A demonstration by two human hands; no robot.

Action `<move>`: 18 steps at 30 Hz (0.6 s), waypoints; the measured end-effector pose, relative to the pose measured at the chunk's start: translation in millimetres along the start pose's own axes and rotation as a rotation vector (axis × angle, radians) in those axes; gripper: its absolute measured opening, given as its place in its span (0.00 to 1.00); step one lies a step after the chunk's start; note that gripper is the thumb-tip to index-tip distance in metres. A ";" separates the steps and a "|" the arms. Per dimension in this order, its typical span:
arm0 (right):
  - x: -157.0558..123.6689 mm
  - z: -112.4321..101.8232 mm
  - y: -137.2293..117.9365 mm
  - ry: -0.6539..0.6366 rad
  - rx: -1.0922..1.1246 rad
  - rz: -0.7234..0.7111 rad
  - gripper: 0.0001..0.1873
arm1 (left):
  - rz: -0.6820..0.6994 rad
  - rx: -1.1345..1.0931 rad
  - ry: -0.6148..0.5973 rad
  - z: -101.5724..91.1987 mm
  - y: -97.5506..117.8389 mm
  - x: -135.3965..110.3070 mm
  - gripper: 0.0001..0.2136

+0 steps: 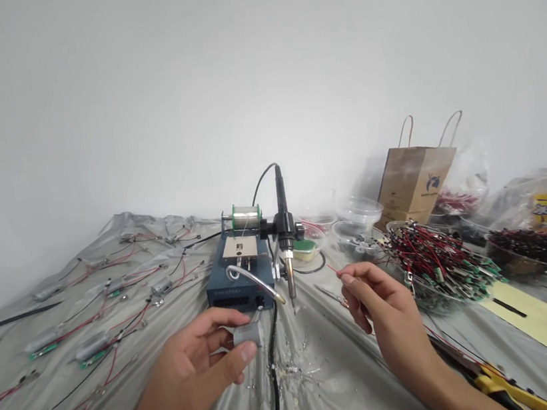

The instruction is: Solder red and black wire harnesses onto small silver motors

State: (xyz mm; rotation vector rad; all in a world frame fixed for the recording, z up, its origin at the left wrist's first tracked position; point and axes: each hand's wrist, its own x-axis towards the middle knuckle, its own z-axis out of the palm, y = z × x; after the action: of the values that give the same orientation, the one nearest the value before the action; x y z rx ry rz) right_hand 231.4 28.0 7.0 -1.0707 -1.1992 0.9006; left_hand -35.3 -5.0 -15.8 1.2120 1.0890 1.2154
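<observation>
Your freest room is the strip of wrinkled grey sheet (pixel 340 368) between your left hand (pixel 198 359) and right hand (pixel 385 304), strewn with shiny bits (pixel 291 368). A black cable (pixel 273 353) bounds it on the left, and a soldering iron (pixel 284 230) stands tip-down at its far end. On your right, a clear tub of wires (pixel 432 304) crowds close, with yellow-handled pliers (pixel 512 392) beside your right forearm (pixel 441 371); on your left, wired grey motors (pixel 93 346) spread out to the picture's edge. Your left hand reaches in from the lower left, thumb in front, gripping a grey cylinder (pixel 248 334) just before the blue soldering station (pixel 235 297). Your right hand slants in with thumb and forefinger pinched narrow on a thin red wire (pixel 331 267), its tip towards the iron. Your fingers cover part of the cylinder, the wire's remainder is hard to trace behind your right hand, and the pliers run off the bottom edge.
</observation>
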 end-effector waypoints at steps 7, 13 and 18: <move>-0.6 -0.5 2.0 0.000 -0.017 -0.002 0.14 | -0.003 -0.013 0.018 -1.8 1.3 3.0 0.15; 0.7 -0.1 0.5 0.011 0.001 0.018 0.15 | -0.002 -0.012 0.018 -2.2 1.9 2.5 0.14; -0.1 -2.6 2.7 0.003 -0.005 0.014 0.15 | 0.006 -0.021 0.036 -0.7 2.5 3.5 0.15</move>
State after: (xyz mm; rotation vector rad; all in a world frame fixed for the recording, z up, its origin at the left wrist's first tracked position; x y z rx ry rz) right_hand 234.0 28.2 4.3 -1.0852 -1.1935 0.9073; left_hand -36.0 -1.5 -13.3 1.1823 1.0975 1.2542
